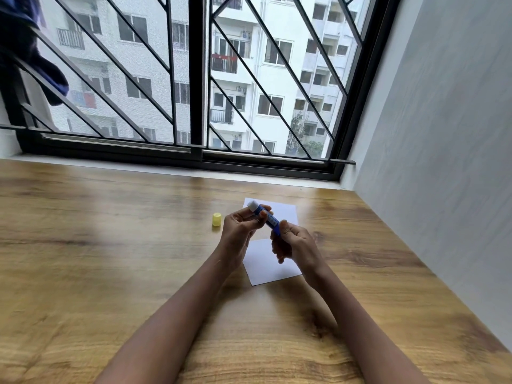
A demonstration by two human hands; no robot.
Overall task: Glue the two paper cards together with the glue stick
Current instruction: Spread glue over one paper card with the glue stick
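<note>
A blue glue stick (268, 218) with its white glue tip exposed is held above the table, tip pointing up and to the left. My left hand (240, 230) grips its upper part near the tip. My right hand (293, 242) pinches its lower end. Two white paper cards lie flat on the wooden table (110, 245): a far card (285, 213) behind my hands and a near card (270, 268) under them, partly hidden by my fingers. The yellow cap (216, 219) stands on the table to the left of my hands.
A window with a black frame and diagonal bars (194, 79) runs along the table's far edge. A grey wall (443, 134) borders the table on the right. Dark blue cloth (25, 45) hangs at the upper left.
</note>
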